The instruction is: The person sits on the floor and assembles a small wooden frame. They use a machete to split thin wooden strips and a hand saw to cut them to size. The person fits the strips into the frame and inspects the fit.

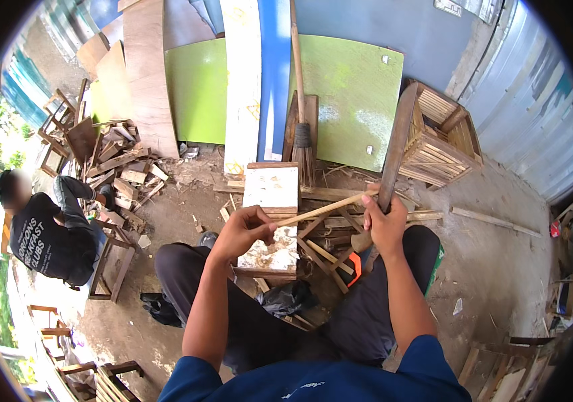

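Observation:
My left hand (245,232) pinches the near-left end of a thin, pale wooden strip (323,209). The strip slants up to the right, and its other end meets the fingers of my right hand (386,221). That hand is closed around a machete (399,134), its long dark blade pointing away from me and its wooden handle end (361,241) showing below my fingers. Beneath the strip, between my knees, stands a low wooden bench (270,189) with a worn white top. Whether the blade touches the strip, I cannot tell.
Scrap sticks (327,251) and an orange handle-like piece (355,269) lie right of the bench. A broom (302,144) leans against panels ahead. A slatted wooden frame (440,144) stands at right. Another person (52,234) sits at left by a wood heap (125,164).

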### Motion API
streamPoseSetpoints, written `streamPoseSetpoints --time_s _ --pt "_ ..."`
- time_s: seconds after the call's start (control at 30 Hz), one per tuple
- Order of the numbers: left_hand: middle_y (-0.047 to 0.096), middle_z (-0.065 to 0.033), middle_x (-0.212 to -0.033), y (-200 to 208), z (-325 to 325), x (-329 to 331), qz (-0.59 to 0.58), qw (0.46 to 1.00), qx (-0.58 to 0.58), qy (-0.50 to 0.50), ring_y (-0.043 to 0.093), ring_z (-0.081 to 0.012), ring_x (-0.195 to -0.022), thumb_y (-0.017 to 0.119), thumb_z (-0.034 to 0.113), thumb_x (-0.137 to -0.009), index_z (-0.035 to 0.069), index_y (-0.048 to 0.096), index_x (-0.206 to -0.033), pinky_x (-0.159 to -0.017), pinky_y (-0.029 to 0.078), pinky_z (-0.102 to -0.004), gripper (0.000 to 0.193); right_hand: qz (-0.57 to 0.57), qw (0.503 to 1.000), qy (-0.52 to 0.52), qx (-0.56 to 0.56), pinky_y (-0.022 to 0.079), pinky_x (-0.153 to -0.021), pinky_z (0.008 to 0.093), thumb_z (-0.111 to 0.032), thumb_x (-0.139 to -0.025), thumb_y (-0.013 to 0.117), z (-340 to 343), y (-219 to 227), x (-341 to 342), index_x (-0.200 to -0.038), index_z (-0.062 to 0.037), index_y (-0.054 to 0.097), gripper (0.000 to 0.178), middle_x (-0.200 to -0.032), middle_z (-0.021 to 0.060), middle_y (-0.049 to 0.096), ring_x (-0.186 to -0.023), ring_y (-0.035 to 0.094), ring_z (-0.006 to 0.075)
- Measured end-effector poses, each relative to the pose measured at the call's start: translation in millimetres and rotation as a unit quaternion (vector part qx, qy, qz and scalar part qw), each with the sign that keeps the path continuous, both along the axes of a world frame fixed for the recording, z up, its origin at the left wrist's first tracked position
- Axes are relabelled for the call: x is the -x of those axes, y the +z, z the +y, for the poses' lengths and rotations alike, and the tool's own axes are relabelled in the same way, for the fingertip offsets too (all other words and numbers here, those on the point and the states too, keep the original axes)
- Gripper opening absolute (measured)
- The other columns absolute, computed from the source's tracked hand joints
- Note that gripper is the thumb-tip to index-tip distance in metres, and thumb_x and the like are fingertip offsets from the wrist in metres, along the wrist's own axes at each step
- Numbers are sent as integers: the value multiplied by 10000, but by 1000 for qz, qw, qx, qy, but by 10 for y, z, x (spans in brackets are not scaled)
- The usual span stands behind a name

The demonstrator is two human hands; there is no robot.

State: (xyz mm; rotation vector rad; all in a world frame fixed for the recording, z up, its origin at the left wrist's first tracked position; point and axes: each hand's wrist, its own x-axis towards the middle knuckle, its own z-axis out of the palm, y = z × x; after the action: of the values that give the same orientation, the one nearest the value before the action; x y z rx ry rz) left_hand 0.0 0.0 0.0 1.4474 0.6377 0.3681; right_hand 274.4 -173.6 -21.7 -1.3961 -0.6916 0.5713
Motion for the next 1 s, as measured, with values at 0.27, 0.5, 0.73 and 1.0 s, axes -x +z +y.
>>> streamPoseSetpoints --time_s 0.27,0.5,0.73,1.0 --pt "511 41 -682 -43 -652 -204 27 974 124 -185 448 -54 -585 555 284 -1090 35 676 -1061 -536 365 -229 278 -193 981 -11 -4 387 -489 215 -106 -1042 610 -252 775 -235 -1474 -24 551 444 -764 -3 572 -560 467 27" --pt "454 12 -672 -264 -1402 -698 -57 947 317 15 411 -104 -544 421 213 -1121 12 618 -1123 -511 357 -245 281 -411 909 50 53 462 -585 298 -149 -1002 657 -931 640 83 -1404 -150 656 402 -851 43 612 -629 555 141" --pt "466 3 -643 -458 -1674 -834 -76 955 278 65 402 -89 -516 426 168 -1104 14 589 -1008 -483 319 -257 244 -480 856 122 151 476 -509 327 -130 -873 782 -1145 393 423 -1224 -196 762 358 -1015 16 600 -563 557 140" --pt "461 39 -603 -291 -1654 -507 -78 972 186 123 384 -47 -514 496 156 -1081 4 624 -928 -482 270 -260 251 -529 822 194 85 513 -505 330 -185 -891 754 -811 519 488 -1273 -234 737 386 -880 14 606 -580 628 195"
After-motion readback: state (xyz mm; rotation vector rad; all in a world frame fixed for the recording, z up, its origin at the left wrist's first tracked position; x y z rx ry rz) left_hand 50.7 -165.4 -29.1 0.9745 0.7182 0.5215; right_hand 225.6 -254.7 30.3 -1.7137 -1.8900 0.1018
